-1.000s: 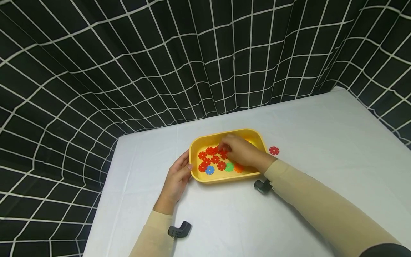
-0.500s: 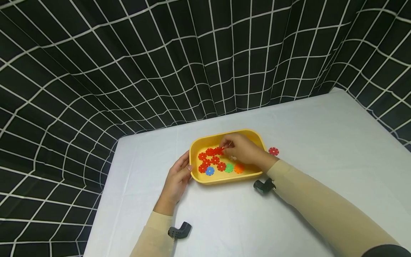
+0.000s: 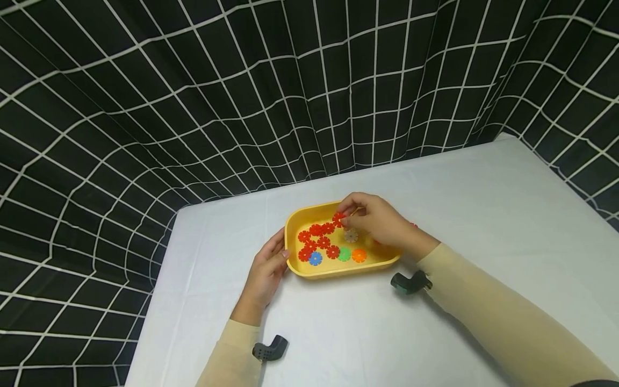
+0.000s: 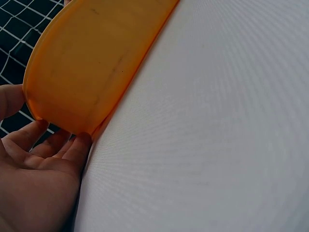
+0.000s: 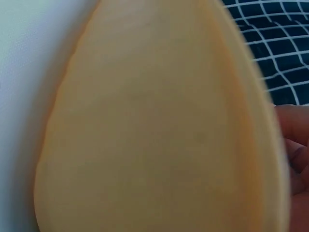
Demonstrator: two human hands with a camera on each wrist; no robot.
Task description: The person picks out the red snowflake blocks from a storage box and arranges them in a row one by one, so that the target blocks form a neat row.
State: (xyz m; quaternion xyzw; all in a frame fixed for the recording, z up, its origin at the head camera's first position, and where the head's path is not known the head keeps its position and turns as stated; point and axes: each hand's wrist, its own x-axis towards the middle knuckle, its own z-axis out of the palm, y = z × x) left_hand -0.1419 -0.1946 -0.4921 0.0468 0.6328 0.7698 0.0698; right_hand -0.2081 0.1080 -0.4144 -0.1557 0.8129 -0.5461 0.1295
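A yellow plastic tray (image 3: pixel 348 270) holds several small notched plastic discs, mostly red (image 3: pixel 323 242). At the tray's left end my left hand (image 3: pixel 263 271) grips the wall; in the left wrist view its fingers (image 4: pixel 77 150) touch the tray's outside (image 4: pixel 91 63). Over the tray's back part, my right hand (image 3: pixel 379 217) pinches a red notched disc (image 3: pixel 338 219) between thumb and fingertips. Below that hand lies a pale, greyish disc (image 3: pixel 351 236). Near the front wall are a blue disc (image 3: pixel 315 258), a green disc (image 3: pixel 344 254) and an orange disc (image 3: pixel 359 255).
A white cloth (image 3: pixel 338 333) covers the table under the tray. Just right of the tray, another red disc (image 3: pixel 414 225) lies mostly hidden behind my right hand. A black curtain with white grid lines (image 3: pixel 329 97) hangs behind the table and along its sides.
My right hand has picked a red disc from the tray and moved up and to the right with it. The greyish disc has come into sight. My left hand has stayed on the tray.
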